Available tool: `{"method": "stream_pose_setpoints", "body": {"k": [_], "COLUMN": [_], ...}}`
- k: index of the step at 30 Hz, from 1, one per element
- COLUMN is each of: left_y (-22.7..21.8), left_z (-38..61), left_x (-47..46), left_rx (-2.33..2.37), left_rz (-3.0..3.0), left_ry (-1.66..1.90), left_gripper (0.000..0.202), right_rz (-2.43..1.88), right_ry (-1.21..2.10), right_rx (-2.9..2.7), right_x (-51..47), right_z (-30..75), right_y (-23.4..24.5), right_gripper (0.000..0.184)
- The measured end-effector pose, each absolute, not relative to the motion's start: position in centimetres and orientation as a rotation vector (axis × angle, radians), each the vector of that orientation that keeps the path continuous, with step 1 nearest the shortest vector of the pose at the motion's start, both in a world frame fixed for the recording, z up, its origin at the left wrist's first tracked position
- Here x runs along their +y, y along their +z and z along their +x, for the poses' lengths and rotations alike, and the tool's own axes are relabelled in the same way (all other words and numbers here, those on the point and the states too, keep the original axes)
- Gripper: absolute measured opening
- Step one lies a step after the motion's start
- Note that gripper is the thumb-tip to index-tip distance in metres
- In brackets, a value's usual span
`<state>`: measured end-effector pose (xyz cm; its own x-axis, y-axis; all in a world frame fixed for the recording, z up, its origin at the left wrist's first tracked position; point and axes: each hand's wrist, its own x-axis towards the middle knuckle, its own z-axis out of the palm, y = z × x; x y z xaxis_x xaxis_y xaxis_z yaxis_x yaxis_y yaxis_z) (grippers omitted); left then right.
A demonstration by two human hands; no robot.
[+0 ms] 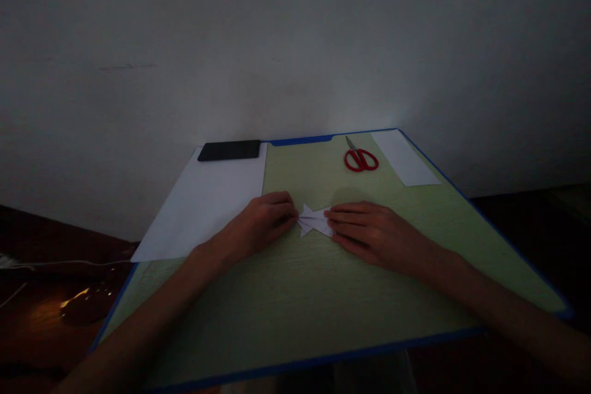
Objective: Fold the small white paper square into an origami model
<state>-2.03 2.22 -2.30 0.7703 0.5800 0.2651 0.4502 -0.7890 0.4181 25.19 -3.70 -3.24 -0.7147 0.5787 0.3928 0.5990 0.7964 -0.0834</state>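
Observation:
A small folded piece of white paper (316,220) lies near the middle of the table, with pointed flaps sticking out at its left part. My left hand (272,221) is closed, pinching the paper's left tip between thumb and fingers. From the other side, my right hand (364,228) lays its outstretched fingers over the paper's right end and presses it to the tabletop. Those fingers hide part of the right end.
The light green table (295,314) has a blue edge and stands against a wall (295,43). Red-handled scissors (360,159) lie toward the back. A dark flat slab (229,149) rests on a large white sheet (198,215) at left. Another paper strip (406,157) lies back right.

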Motion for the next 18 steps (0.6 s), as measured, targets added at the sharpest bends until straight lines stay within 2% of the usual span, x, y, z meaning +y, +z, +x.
{"method": "stream_pose_setpoints", "body": {"k": [10, 18], "left_y": [-1.48, -2.02], "left_z": [-2.30, -2.42], "left_x": [1.97, 2.71], "left_rx": [0.683, 0.801], "left_rz": [2.901, 2.559], "left_ry": [0.409, 0.565], "left_gripper": [0.027, 0.019], "right_rz": [-0.888, -0.914], "right_ry": [-0.080, -0.076], "right_rx": [-2.564, -2.564], "right_x": [-3.70, -3.72], "right_z": [25.18, 25.09], "right_y": [-3.48, -3.77], "right_gripper": [0.028, 0.028]}}
